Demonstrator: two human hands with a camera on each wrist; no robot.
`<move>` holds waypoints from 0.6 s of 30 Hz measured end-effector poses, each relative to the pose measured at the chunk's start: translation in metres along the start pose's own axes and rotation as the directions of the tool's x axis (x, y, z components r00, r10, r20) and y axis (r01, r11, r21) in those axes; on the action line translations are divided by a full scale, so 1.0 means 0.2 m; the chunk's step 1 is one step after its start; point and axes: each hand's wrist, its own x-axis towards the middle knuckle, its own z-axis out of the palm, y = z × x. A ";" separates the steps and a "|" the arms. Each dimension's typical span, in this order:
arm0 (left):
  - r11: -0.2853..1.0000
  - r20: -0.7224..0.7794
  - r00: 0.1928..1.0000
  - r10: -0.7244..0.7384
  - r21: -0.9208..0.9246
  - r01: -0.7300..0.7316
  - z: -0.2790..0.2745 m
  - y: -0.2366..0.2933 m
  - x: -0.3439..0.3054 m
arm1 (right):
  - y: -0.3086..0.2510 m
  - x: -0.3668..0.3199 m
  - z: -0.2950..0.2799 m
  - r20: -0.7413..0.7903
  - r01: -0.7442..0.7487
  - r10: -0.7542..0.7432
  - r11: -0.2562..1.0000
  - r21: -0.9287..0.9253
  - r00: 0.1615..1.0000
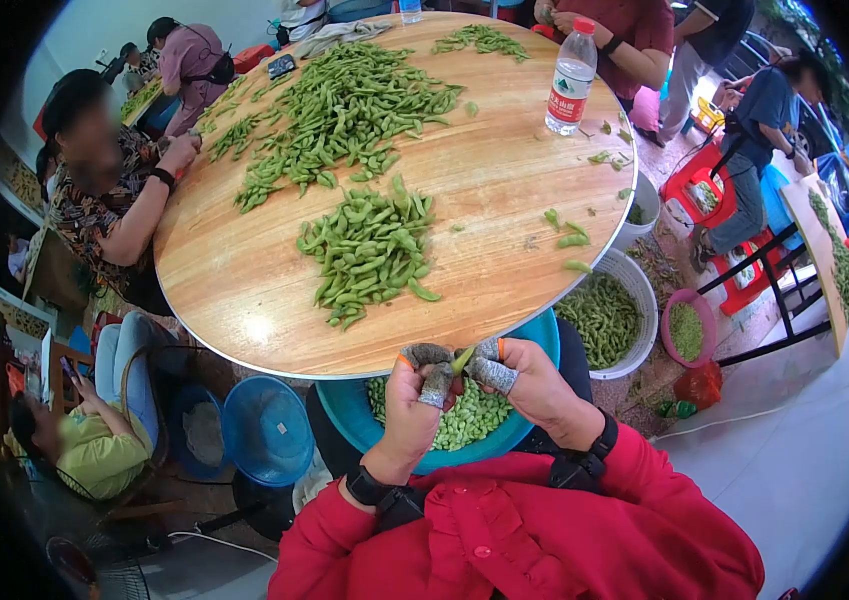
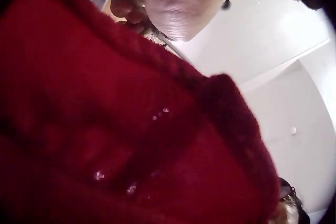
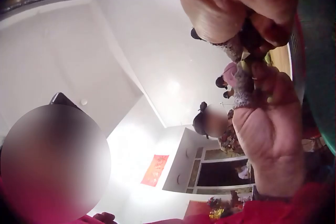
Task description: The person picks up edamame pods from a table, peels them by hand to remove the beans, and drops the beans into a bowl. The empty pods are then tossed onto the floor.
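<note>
A green soybean pod (image 1: 462, 360) is pinched between my left hand (image 1: 406, 412) and my right hand (image 1: 548, 392), whose fingertips meet just off the table's near edge. Grey wraps (image 1: 492, 370) cover some fingers and thumbs. Below both hands sits a teal basin (image 1: 344, 418) with shelled green beans (image 1: 472, 420) in it. The right wrist view shows both hands close together around the pod (image 3: 243, 65). In the left wrist view a red sleeve (image 2: 115, 103) hides most of the work, leaving part of the hand (image 2: 181, 3) at the top.
A round wooden table (image 1: 504, 230) carries a near pile of pods (image 1: 364, 250), a larger pile (image 1: 344, 110) and a water bottle (image 1: 571, 80). To the right stand a white basket of pods (image 1: 647, 325) and a pink basin (image 1: 706, 335); blue basins (image 1: 266, 430) stand left. Other people sit around.
</note>
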 end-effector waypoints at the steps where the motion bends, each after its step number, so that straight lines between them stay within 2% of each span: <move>1: 1.000 0.003 1.000 0.002 -0.002 -0.002 0.00 0.00 0.00 | 0.00 0.00 0.00 0.002 0.001 -0.001 1.000 0.000 1.000; 11: 0.994 0.003 0.998 0.066 0.087 -0.066 0.00 0.00 0.00 | -0.01 0.00 0.00 0.043 0.005 -0.007 0.998 0.056 0.999; 18: 0.981 -0.006 0.995 0.096 0.168 -0.094 -0.01 -0.01 -0.01 | 0.02 0.01 -0.01 0.024 -0.010 0.011 1.000 -0.026 1.000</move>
